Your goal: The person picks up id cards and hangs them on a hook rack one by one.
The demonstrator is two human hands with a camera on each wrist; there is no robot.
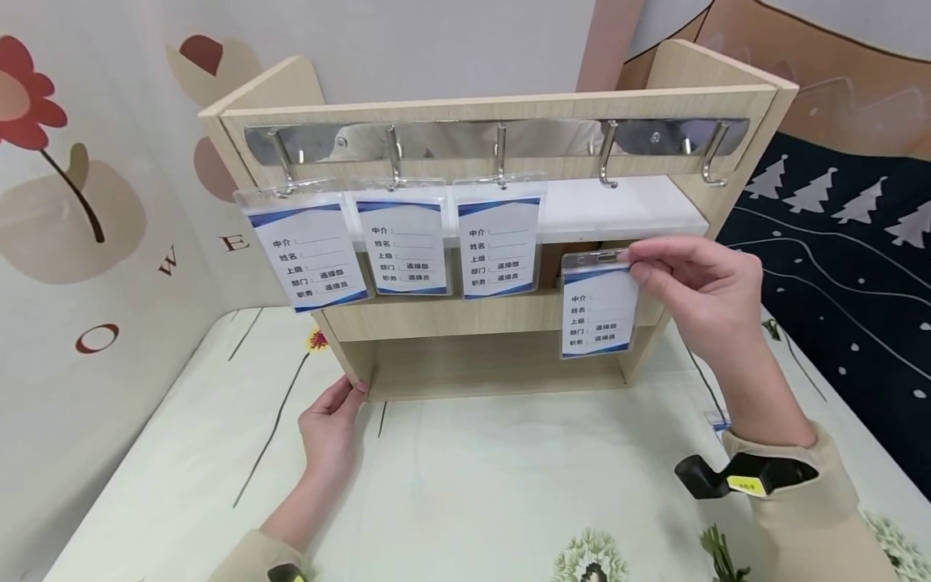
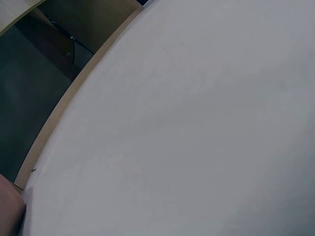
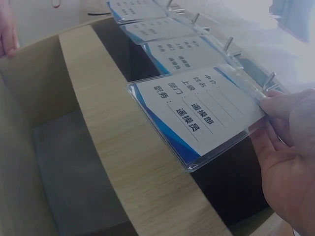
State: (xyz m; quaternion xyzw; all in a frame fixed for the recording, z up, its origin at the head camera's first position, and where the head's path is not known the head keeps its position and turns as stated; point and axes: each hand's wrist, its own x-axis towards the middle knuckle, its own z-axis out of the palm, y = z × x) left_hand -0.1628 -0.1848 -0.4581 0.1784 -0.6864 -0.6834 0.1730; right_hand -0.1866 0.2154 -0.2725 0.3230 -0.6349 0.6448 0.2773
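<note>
My right hand [image 1: 716,303] pinches the upper right corner of a clear badge holder [image 1: 598,311] with a white and blue card. It hangs upright below the bare fourth hook [image 1: 608,153] of a wooden shelf rack [image 1: 465,319], apart from it. Three similar badge holders hang from the hooks to the left: one at the far left [image 1: 309,255], a second [image 1: 402,246] and a third [image 1: 500,246]. My left hand [image 1: 330,428] grips the rack's lower left corner; its far fingers are hidden. In the right wrist view the held badge holder [image 3: 197,118] is tilted.
A fifth hook [image 1: 716,153] at the right end carries nothing. Partly behind my right wrist, a small blue and white item [image 1: 718,421] lies on the flowered tablecloth [image 1: 465,485]. A patterned curtain [image 1: 109,202] stands at the left, a dark tree-print panel [image 1: 844,267] at the right.
</note>
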